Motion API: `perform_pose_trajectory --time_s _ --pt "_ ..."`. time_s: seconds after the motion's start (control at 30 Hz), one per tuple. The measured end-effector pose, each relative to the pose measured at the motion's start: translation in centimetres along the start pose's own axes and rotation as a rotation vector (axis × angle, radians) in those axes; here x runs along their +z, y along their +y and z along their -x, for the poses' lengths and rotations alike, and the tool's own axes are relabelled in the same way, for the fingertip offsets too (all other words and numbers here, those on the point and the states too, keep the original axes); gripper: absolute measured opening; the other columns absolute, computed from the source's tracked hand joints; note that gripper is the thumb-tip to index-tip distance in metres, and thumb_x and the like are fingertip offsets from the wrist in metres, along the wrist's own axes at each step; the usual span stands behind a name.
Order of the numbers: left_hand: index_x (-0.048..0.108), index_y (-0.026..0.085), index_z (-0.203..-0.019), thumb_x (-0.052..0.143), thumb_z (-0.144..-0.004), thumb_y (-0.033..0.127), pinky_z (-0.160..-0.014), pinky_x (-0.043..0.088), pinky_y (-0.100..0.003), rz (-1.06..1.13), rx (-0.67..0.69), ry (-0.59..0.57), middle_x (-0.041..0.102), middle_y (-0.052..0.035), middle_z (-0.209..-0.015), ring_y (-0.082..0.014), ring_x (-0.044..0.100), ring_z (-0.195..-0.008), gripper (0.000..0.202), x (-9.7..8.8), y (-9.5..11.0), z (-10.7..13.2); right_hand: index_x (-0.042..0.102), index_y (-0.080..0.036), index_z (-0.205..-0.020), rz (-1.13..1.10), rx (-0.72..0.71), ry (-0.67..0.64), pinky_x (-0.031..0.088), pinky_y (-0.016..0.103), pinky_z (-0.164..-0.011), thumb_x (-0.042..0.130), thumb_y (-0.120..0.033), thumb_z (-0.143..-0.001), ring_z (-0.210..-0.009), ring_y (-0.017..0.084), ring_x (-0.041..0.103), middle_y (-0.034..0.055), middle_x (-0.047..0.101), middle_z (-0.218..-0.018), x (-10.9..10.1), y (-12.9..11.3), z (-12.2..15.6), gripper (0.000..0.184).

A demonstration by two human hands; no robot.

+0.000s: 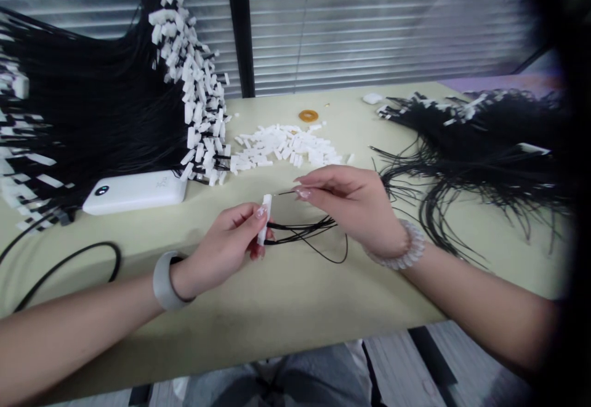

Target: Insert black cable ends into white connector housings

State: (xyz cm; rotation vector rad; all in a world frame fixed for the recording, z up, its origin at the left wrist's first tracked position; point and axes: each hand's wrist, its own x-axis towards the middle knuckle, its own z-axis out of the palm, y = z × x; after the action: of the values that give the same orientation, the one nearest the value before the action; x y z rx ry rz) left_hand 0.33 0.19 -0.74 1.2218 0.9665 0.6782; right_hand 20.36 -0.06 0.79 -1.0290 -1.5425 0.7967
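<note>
My left hand (237, 231) pinches a white plastic connector housing (264, 222) between thumb and fingers, held upright above the table. Several black wires (302, 231) run from the housing's lower part to the right, passing below my other hand. Thumb and forefinger of my right hand (346, 201) are closed on a single thin black wire (287, 193). Its small tip points left and is a short gap from the housing's upper end. Behind both hands lies a loose pile of white connector housings (290, 145).
A large bundle of black wires with white connectors (106, 99) fills the left, beside a white power bank (136, 193) with a black cable (87, 248). Another heap of black wires (484, 142) lies at the right. A yellow-brown ring (308, 116) sits near the table's back edge.
</note>
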Motion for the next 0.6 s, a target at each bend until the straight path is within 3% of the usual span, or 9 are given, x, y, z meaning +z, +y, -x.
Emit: perform_pose_trajectory --time_s 0.33,0.6 --pt "0.054 0.015 -0.079 0.05 -0.082 0.042 -0.042 0.037 -0.017 0.016 0.0 -0.007 0.057 -0.0002 -0.065 -0.0062 0.047 -0.046 0.027 0.06 0.0 -0.07 0.067 -0.02 -0.084 -0.082 0.039 0.003 0.055 0.025 -0.073 0.066 -0.018 -0.07 -0.075 0.011 0.065 0.0005 0.069 -0.083 0.32 -0.2 0.05 0.014" --pt "0.054 0.016 -0.08 0.05 -0.083 0.041 -0.043 0.037 -0.017 0.011 -0.002 -0.014 0.057 0.0003 -0.065 -0.0062 0.047 -0.047 0.026 0.05 0.12 -0.03 0.068 -0.018 -0.085 0.14 0.015 -0.028 0.053 0.026 -0.069 0.064 -0.022 -0.073 -0.074 0.013 0.063 0.0025 0.069 -0.083 -0.03 0.12 -0.14 0.013"
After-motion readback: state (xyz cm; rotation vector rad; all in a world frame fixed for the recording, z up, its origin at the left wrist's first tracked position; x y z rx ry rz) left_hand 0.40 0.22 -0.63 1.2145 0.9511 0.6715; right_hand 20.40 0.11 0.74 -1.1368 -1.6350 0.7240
